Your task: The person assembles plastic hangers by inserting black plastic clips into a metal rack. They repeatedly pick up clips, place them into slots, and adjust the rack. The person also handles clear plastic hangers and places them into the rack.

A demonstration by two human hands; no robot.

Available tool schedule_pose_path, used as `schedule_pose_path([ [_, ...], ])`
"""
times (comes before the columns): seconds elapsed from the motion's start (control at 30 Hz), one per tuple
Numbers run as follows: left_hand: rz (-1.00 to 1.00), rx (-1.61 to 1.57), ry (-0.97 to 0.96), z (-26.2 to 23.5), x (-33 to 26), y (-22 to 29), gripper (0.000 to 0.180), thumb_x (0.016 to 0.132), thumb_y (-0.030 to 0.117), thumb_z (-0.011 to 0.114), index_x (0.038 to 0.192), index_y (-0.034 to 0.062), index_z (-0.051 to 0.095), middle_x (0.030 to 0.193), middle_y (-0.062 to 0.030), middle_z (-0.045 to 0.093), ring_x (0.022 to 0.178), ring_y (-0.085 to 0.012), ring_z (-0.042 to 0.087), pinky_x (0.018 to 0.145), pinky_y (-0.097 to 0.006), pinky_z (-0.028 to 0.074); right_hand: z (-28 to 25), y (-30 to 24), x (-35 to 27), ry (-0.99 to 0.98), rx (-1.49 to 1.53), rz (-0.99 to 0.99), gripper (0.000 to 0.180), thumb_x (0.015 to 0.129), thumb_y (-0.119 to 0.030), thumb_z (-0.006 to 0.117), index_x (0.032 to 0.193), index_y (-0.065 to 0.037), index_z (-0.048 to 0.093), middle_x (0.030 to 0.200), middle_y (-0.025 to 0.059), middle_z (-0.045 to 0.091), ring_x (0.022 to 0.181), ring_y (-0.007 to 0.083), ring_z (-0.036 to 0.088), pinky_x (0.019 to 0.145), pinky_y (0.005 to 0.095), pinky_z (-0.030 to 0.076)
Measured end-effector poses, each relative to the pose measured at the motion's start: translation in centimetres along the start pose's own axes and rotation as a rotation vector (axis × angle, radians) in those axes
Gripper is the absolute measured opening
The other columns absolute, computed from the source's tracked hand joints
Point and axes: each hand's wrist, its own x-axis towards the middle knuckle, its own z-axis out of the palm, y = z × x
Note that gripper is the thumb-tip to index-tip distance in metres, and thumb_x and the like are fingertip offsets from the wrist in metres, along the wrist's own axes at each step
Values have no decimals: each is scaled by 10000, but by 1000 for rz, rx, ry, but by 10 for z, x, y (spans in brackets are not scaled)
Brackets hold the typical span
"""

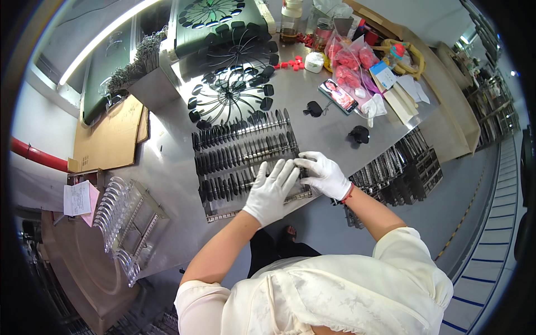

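Note:
On the steel table before me stands a metal rack (pixel 245 173) with rows of thin dark pieces set on edge, which look like lenses. My left hand (pixel 269 195), in a white glove, lies over the rack's front right part, its fingers stretched out and slightly apart. At the rack's right end is my right hand (pixel 326 177), also gloved, with thumb and fingers curled inward at the edge. What lies between those fingertips is too small and hidden to make out. Behind the rack, radial wire holders (pixel 229 96) carry dark lens-shaped pieces at their tips.
A lit phone (pixel 338 96), loose dark lens pieces (pixel 359 134) and bags of red parts (pixel 347 64) lie right of the rack. Cardboard (pixel 109 134) and a wire rack (pixel 134 223) stand left. Further loaded racks (pixel 393 167) sit below the table's right edge.

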Motion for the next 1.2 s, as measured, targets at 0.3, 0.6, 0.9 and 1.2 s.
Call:
schedule_pose_path([
  [0.3, -61, 187, -121, -12, -45, -43, 788, 889, 473, 674, 1537, 98, 431, 1613, -101, 382, 1504, -317, 323, 1194, -644, 230, -23, -54, 13, -130, -514, -50, 679, 756, -387, 821, 1376, -212, 605, 1389, 171, 553, 1280, 350, 536, 993, 513, 469],
  [0.6, -605, 21, 554, -95, -106, -212, 445, 884, 369, 719, 1170, 33, 661, 1083, -172, 679, 1032, -376, 636, 928, -466, 491, 4, -54, 17, -116, -458, 234, 953, 710, -490, 860, 1477, -77, 473, 1527, 201, 429, 1442, 362, 382, 1179, 571, 310],
  [0.9, -749, 278, 694, -219, 43, -407, 402, 905, 310, 712, 1233, 78, 702, 1027, -143, 691, 1023, -325, 640, 915, -446, 494, 74, -15, -45, 40, -322, 449, 790, 718, -280, 806, 1425, -89, 511, 941, 218, 713, 831, 420, 701, 785, 509, 572],
  [1.2, -630, 619, 173, -259, 99, -458, 315, 877, 235, 549, 941, 29, 778, 1003, -248, 729, 985, -411, 710, 896, -485, 557, 7, -100, -11, -28, -293, 604, 383, 868, -222, 639, 1216, -62, 659, 808, 223, 706, 762, 440, 691, 729, 552, 555],
])
